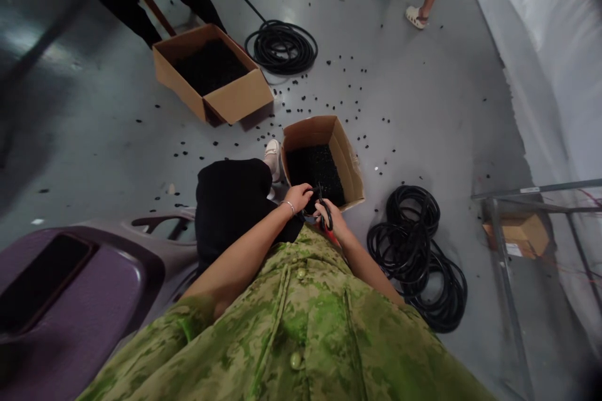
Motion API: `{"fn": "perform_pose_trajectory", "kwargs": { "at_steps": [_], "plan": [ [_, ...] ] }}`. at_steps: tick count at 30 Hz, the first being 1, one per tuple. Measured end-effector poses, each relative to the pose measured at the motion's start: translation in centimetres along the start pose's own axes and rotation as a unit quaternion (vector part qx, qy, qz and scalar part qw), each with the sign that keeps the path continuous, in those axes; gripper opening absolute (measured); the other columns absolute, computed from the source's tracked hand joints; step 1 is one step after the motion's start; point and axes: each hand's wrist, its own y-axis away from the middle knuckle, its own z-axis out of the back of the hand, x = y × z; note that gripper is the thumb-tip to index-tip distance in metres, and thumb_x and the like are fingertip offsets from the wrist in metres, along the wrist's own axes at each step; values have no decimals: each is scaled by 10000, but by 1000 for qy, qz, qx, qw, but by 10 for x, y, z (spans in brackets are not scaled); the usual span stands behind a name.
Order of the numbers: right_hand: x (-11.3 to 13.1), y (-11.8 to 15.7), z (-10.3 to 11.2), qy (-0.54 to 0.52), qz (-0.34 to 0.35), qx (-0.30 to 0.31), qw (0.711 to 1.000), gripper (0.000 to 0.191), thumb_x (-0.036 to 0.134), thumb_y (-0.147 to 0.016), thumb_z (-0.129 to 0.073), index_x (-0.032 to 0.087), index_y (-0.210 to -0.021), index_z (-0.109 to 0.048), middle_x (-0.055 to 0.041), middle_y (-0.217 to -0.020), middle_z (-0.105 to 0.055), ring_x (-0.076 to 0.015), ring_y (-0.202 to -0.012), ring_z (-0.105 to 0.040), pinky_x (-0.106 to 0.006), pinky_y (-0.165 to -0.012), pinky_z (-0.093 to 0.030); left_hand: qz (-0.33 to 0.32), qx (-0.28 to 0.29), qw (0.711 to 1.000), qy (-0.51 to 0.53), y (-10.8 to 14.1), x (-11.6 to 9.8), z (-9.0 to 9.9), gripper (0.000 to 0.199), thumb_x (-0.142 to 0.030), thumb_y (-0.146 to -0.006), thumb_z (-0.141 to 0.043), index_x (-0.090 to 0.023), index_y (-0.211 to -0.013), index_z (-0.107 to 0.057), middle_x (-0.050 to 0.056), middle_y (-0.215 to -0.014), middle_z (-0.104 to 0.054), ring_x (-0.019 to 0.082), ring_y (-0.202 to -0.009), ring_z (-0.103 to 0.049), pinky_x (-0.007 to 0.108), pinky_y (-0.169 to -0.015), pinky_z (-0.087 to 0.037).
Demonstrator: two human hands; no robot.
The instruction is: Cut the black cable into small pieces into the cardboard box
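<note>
My left hand [298, 198], with a bracelet at the wrist, is closed on a thin black hose near the front edge of a cardboard box [352, 169]. Just right of it, my right hand [330, 215] grips scissors [325, 213] with dark handles. The scissor blades point away from me, close to the end of the hose at my left fingers. Small black pieces [315, 166] fill the lower part of the box beneath both hands.
Another cardboard box [239, 95] of black pieces stands ahead left, by a seated person. Black hose coils [282, 47] [414, 250] lie ahead and at right. A phone [44, 282] rests on a purple chair [103, 288]. A metal frame [510, 294] stands right. Another person's legs show beyond.
</note>
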Motion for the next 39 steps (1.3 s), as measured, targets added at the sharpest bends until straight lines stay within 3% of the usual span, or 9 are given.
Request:
{"fn": "perform_pose_trajectory", "kwargs": {
  "at_steps": [6,26,39],
  "plan": [
    [1,-1,-1,-13,0,-14,1000,482,605,-811,-629,201,-1074,-615,12,-742,-639,-97,-570,-588,-182,-511,-426,14,-23,1000,-10,1,1,-1,248,-200,-897,-554,-167,-1074,-725,44,-829,-726,169,-792,-650,236,-774,-482],
    [8,0,-1,-8,-19,-7,1000,489,558,-781,-659,192,-1104,-631,11,-744,-640,-103,-579,-580,-193,-510,-425,31,-20,999,10,-2,2,-2,233,-192,-898,-553,-163,-1045,-731,28,-772,-717,152,-723,-637,223,-710,-466],
    [-2,-9,-1,20,-6,-13,1000,471,571,-778,-650,196,-1062,-632,34,-667,-596,-103,-535,-549,-196,-493,-411,22,-1,999,-28,-2,2,-2,242,-192,-897,-558,-167,-1053,-741,51,-794,-719,175,-789,-652,245,-791,-471]
  ]
}}
